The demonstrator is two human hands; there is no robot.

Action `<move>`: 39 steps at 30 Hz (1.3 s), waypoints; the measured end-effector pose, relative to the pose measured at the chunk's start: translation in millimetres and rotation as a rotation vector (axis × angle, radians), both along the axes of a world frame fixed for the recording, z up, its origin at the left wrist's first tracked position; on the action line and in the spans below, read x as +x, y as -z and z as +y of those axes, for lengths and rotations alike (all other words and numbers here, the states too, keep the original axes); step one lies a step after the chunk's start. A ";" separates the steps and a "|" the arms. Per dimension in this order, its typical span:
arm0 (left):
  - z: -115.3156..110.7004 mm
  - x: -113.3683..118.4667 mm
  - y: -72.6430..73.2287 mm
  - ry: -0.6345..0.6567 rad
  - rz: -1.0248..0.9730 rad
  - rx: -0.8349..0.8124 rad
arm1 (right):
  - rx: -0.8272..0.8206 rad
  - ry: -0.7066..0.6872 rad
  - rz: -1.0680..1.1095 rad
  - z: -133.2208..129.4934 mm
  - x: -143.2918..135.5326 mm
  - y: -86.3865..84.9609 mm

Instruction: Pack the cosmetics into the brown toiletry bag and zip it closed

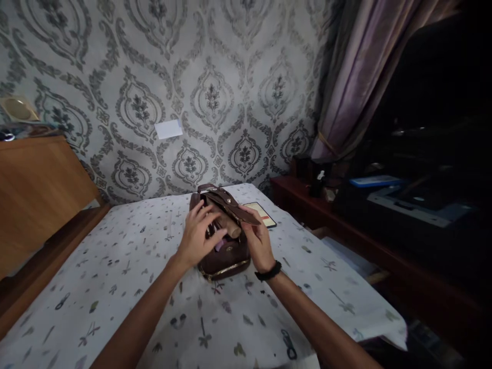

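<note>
A dark brown leather backpack point(215, 264) with gold zips and a top handle lies on the patterned sheet, its mouth open toward me. My right hand point(259, 243), a black band at its wrist, grips the raised flap point(230, 205) along its right edge. Over the left side of the opening, my left hand point(198, 233) has its fingers apart and nothing visible in them. Between the hands a tan, rounded item point(230, 227) shows in the opening. A bit of something purple point(220, 244) peeks out below it. The bag's deeper contents are hidden.
A tablet-like device point(262, 215) with a lit screen lies just right of the bag. Wooden furniture point(38, 189) borders the left side. To the right stand a dark red cabinet point(346, 225) and a purple curtain point(353, 77). The patterned wall point(238, 102) is behind.
</note>
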State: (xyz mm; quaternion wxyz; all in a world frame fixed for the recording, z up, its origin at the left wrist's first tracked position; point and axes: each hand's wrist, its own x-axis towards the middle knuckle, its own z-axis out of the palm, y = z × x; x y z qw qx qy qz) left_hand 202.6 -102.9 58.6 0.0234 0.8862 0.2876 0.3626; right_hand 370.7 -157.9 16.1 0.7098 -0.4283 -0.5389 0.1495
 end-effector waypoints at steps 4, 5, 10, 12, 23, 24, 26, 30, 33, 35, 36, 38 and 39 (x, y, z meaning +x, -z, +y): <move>-18.3 4.1 -3.6 0.003 0.279 0.176 | -0.067 0.022 -0.109 12.2 12.7 3.2; -19.9 5.8 -5.1 0.006 0.325 0.206 | -0.107 0.043 -0.114 16.6 16.8 2.7; -17.0 11.1 -3.9 -0.012 0.386 0.254 | -0.410 0.120 -0.173 30.1 34.5 -10.6; -15.7 12.2 -1.4 -0.028 0.384 0.253 | -0.451 0.125 -0.298 27.9 37.9 -19.7; -15.2 19.2 1.6 -0.092 0.359 0.256 | -0.461 0.093 -0.515 15.3 33.2 -39.4; -15.4 18.6 1.2 -0.093 0.367 0.253 | -0.464 0.094 -0.547 15.3 34.0 -39.8; -16.1 17.5 -0.2 -0.087 0.387 0.243 | -0.490 0.098 -0.632 15.7 35.8 -41.7; -18.3 17.0 -3.8 -0.086 0.434 0.238 | -0.672 0.233 -0.791 18.5 35.1 -50.0; -19.0 17.9 -4.0 -0.108 0.456 0.245 | -0.732 0.289 -0.870 20.4 31.0 -56.0; -19.0 18.1 -3.0 -0.118 0.461 0.248 | -0.712 0.298 -0.906 20.5 28.5 -57.9; -19.1 18.1 -2.3 -0.123 0.461 0.249 | -0.700 0.304 -0.919 20.3 27.5 -58.1; -19.3 18.1 -1.2 -0.133 0.455 0.255 | -0.672 0.310 -0.930 19.6 26.3 -57.2; -19.6 18.1 -0.9 -0.137 0.449 0.258 | -0.656 0.303 -0.928 19.3 26.2 -56.3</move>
